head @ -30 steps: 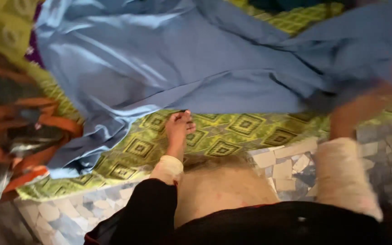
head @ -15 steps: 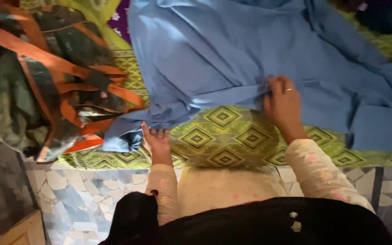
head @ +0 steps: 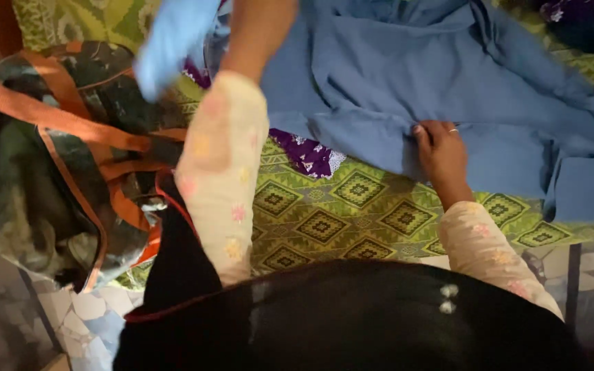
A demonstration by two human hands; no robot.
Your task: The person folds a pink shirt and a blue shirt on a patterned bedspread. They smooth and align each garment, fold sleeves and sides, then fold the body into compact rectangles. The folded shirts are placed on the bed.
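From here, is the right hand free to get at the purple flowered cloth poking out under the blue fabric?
Probably yes: the right hand rests on the blue fabric edge, and only bare green patterned sheet lies between it and the purple cloth.

Blue cloth [head: 393, 75] and bag [head: 42, 165] lie on green patterned bedspread [head: 338, 220].
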